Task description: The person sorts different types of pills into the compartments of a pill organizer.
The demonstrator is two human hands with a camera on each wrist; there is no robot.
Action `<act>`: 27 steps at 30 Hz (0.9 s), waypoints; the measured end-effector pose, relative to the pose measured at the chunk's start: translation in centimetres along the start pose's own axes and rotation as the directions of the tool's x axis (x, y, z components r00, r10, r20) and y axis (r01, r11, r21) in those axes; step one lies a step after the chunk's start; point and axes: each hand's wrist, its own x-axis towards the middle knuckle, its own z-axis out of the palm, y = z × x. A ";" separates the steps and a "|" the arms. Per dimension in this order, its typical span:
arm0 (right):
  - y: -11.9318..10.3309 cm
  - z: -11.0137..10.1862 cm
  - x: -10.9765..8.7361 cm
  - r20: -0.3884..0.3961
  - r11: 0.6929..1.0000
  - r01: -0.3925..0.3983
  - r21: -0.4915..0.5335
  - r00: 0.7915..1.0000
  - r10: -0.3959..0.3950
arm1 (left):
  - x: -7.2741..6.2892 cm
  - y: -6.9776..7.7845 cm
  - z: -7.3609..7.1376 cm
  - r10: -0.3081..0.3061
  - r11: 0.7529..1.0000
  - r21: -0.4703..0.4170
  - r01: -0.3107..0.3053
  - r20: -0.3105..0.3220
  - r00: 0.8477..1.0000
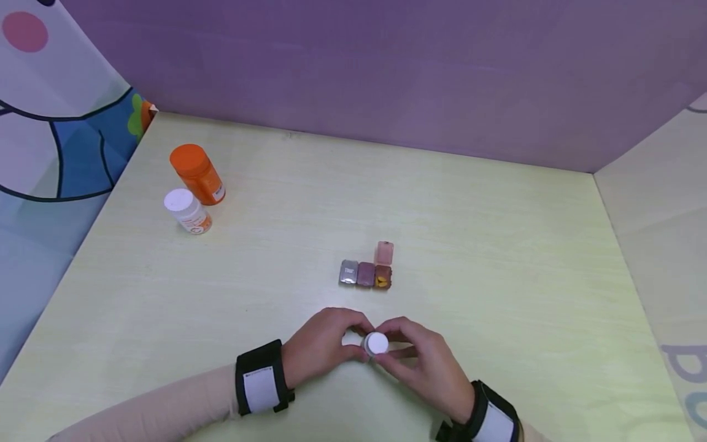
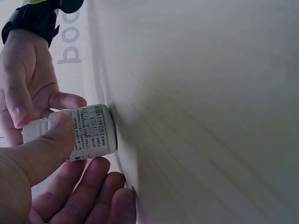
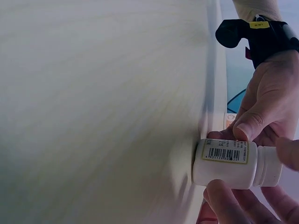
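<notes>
A small white pill bottle [image 1: 377, 344] stands upright on the table near the front, its white cap on top. My left hand [image 1: 326, 341] holds the bottle's body from the left, thumb across the printed label in the left wrist view. From the other side my right hand [image 1: 425, 362] grips the bottle up at its cap [image 3: 272, 165], with thumb and fingers around it. Just beyond the hands lies a small pill organizer [image 1: 366, 274] with three compartments. Its right compartment has the pink lid [image 1: 384, 253] flipped back and shows yellow-orange pills [image 1: 382, 281] inside.
At the table's far left stand an orange bottle [image 1: 201, 178] with an orange cap and, in front of it, a white bottle [image 1: 190, 213] with an orange-printed label. A purple panel [image 1: 375, 73] rises behind the table, and a pale one [image 1: 657, 233] borders the right.
</notes>
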 end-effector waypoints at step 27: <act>-0.2 0.0 0.0 0.024 0.999 -0.015 -0.030 1.000 0.016 | 0.0 0.0 0.0 0.015 1.000 0.001 -0.015 0.000 1.000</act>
